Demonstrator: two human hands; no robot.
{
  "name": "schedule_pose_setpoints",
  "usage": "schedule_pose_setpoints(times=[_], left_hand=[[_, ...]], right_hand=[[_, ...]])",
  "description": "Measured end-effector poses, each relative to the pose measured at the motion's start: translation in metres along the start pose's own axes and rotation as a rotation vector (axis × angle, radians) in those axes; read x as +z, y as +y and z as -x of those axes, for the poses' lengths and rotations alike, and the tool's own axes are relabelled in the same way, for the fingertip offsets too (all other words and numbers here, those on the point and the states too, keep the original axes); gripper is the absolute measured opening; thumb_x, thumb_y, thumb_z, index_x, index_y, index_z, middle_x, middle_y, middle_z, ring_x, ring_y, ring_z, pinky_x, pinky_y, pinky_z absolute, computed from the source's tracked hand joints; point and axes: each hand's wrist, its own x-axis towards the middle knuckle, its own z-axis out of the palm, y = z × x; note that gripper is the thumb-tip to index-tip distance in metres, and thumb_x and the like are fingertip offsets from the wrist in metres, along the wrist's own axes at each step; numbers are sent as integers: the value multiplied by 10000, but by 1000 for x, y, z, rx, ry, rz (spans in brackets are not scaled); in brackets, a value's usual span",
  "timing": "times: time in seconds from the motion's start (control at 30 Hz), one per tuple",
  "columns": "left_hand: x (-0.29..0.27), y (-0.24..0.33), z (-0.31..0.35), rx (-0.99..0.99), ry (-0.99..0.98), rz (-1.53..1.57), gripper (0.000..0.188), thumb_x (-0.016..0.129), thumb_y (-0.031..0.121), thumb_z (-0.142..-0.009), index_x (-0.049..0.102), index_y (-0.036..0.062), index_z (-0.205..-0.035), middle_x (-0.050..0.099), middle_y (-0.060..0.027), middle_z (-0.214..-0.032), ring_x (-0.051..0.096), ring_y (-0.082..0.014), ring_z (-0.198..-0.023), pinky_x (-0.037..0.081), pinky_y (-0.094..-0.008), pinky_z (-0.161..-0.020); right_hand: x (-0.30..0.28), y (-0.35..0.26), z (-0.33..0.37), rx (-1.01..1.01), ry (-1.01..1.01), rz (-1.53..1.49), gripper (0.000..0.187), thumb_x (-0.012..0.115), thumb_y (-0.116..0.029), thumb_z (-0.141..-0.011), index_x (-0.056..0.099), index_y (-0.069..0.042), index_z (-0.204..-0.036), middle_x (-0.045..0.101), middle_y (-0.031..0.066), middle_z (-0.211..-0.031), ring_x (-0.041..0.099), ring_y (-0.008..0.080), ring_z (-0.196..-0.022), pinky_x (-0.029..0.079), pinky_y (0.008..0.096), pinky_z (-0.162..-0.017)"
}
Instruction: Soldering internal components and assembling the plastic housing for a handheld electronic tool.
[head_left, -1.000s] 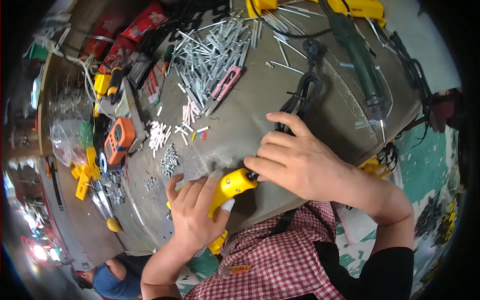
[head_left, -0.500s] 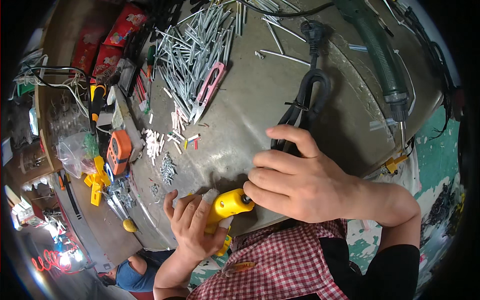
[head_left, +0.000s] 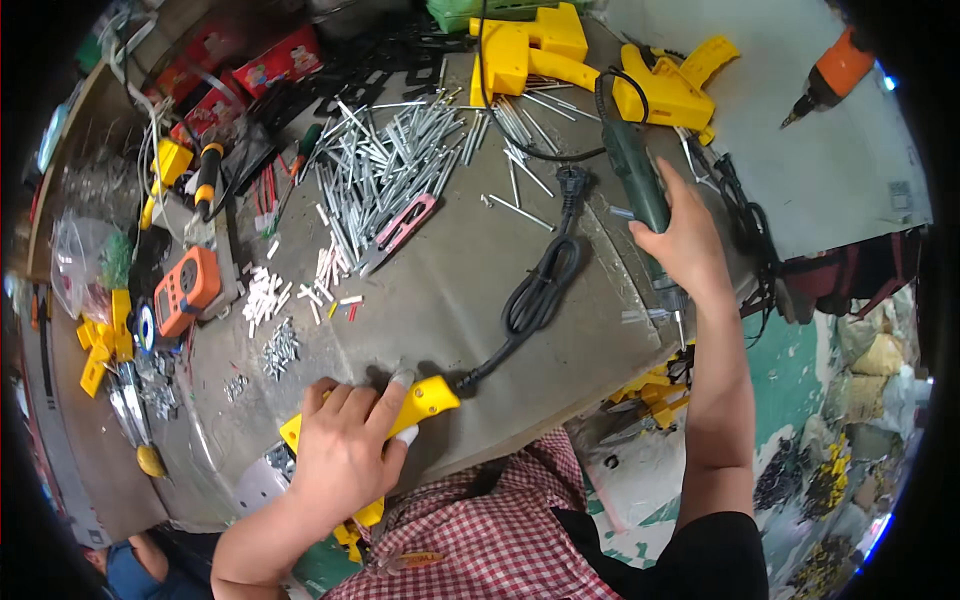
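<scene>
Under my left hand (head_left: 350, 435) is a yellow plastic power-tool housing (head_left: 432, 398), held near the front edge of the bench; its lower part is partly covered by the hand. White wrapping covers some of this hand's fingertips. From the housing's right end a black power cord (head_left: 535, 300) leads to a tied bundle and a plug (head_left: 572, 182). My right hand (head_left: 688, 235) is at the green electric screwdriver (head_left: 637, 175) on the right, its thumb across the body and its index finger along the far side. The other fingers are hidden. The screwdriver's bit points toward me.
Long screws (head_left: 390, 160) lie heaped at the back, beside a pink-handled cutter (head_left: 400, 230). Small white sleeves (head_left: 265, 298) and short screws (head_left: 281, 348) are to the left, near an orange meter (head_left: 188, 290). Yellow housings (head_left: 665, 95) lie behind; an orange screwdriver (head_left: 835, 70) hangs at far right.
My right hand has left the cord end of the yellow housing and reached right to the green screwdriver. The view has shifted, showing more of the bench's back. My left hand keeps the housing.
</scene>
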Motion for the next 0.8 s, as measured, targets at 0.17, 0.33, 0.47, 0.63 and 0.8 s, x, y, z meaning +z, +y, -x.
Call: schedule_pose_setpoints(times=[0.17,0.33,0.47,0.63,0.8], left_hand=[[11,-3,-20,-5,107,51,518,697,158,-642,570,17,-1123,574,-109,-786,561,-290,-748,410,-427,-812],[17,-5,-25,25,130,33,527,679,175,-642,575,35,-1140,573,-96,-756,569,-266,-754,401,-379,-828],[22,-5,-23,-5,132,-20,514,670,160,-645,584,29,-1135,576,-89,-753,570,-247,-746,395,-361,-814],[27,-7,-18,-4,187,-16,478,664,160,-653,609,24,-1108,577,-83,-749,567,-232,-757,390,-361,-813],[27,-6,-19,-3,187,-23,449,643,163,-677,613,13,-1099,578,-77,-740,567,-222,-774,386,-361,-829]], right_hand=[[-4,-35,26,-67,-193,-1475,754,648,-199,-814,235,-52,-1429,537,117,-1064,559,210,-938,458,354,-850],[-6,-102,64,-246,-254,-1800,709,658,-303,-817,263,-61,-1355,522,92,-849,551,199,-678,481,368,-676],[-7,-147,81,-474,2,-1625,753,538,-364,-882,139,-73,-1451,491,52,-763,494,158,-590,429,326,-597],[-5,-171,95,-498,9,-1339,803,581,-426,-865,115,-108,-1437,522,54,-749,526,165,-567,469,329,-553],[3,-157,97,-673,-179,-1605,677,773,-227,-755,327,-121,-1253,586,117,-824,584,245,-717,493,366,-674]])
